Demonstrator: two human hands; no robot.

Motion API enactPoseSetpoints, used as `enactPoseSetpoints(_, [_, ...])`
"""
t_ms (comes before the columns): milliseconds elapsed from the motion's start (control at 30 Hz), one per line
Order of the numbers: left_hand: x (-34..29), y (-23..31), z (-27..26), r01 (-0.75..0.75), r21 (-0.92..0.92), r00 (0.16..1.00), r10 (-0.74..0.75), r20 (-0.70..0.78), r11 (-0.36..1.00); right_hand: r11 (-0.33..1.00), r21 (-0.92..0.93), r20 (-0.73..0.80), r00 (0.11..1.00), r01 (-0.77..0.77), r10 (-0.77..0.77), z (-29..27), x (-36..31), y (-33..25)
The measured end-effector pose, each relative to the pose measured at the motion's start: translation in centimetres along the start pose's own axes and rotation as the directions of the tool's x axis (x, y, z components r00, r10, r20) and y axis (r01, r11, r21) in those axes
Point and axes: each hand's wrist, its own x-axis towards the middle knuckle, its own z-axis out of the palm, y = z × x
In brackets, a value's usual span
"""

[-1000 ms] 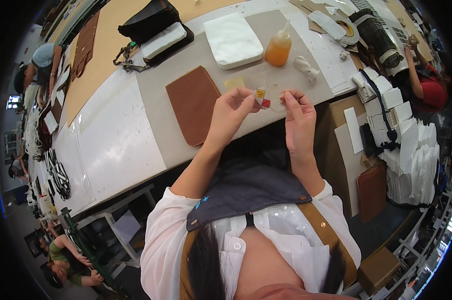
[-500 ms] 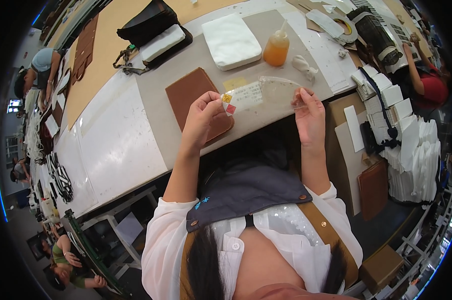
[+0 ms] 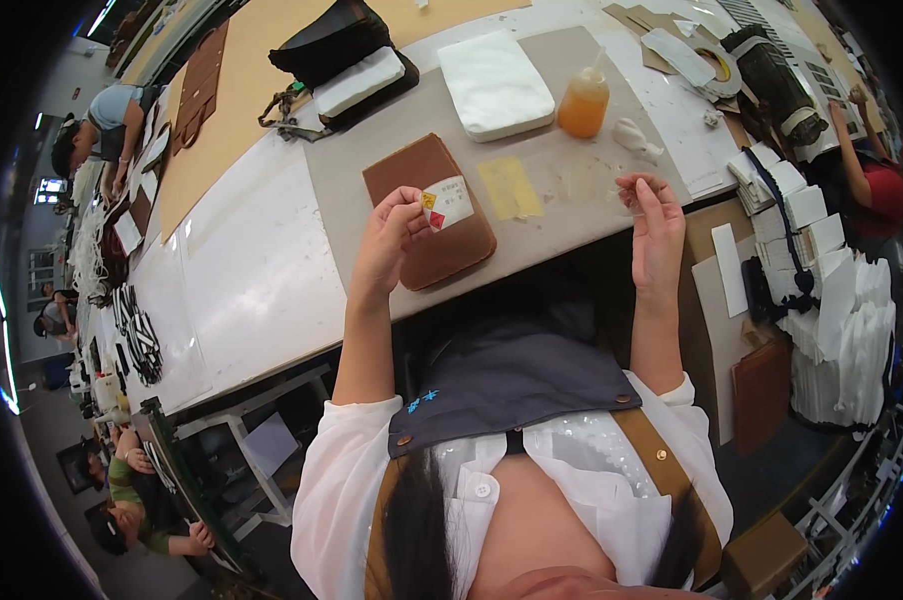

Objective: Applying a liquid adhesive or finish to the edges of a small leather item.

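Note:
My left hand (image 3: 392,235) pinches a small white printed card or packet (image 3: 456,200) with a yellow and a red mark, held above a brown leather panel (image 3: 460,250) on the grey work mat. To the right, my right hand (image 3: 657,235) is raised over the mat's near edge. Its fingertips are closed on a scrap of clear plastic film (image 3: 624,196), only faintly visible. Between the hands lies a yellow translucent square (image 3: 512,188). Beyond it stand a white padded block (image 3: 496,85) and a squeeze bottle of orange liquid (image 3: 584,108). A crumpled white wad (image 3: 634,138) lies beside the bottle.
A black bag (image 3: 332,45) with white padding sits at the back left of the table. Stacked white pieces (image 3: 837,320) stand at my right, near another brown panel (image 3: 762,395). Tape and card scraps (image 3: 677,55) lie at the back right. Other people are working around the room.
The clear strip stretched between my hands no longer spans them. My left hand keeps the printed piece, now over the leather panel. The head view has shifted, moving the table rightward in the picture.

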Motion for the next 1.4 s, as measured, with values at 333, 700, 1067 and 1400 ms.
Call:
enactPoseSetpoints(333, [-0.4, 0.0, 0.9, -0.084, -0.078, 0.988, 0.073, -0.133, 0.993, 0.936, 0.299, 0.136, 0.98, -0.183, 0.148, -0.1, -0.4, 0.6])
enactPoseSetpoints(700, [0.3, 0.6, 3.2, -0.167, 0.03, 0.974, 0.17, -0.15, 0.985, 0.815, 0.48, 0.221, 0.944, -0.325, 0.246, -0.3, -0.6, 0.2])
enactPoseSetpoints(1067, [2.2, 1.6, 10.5, -0.023, 0.184, 0.985, -0.009, 0.174, 0.983, 0.873, 0.449, 0.12, 0.981, -0.191, 0.153, -1.7, -0.8, -1.1])
enactPoseSetpoints(1400, [5.8, -2.5, 11.7, -0.153, 0.313, 0.977, 0.095, 0.191, 0.937, 0.965, 0.209, -0.115, 0.984, 0.156, -0.134, -3.6, -0.6, -3.2])
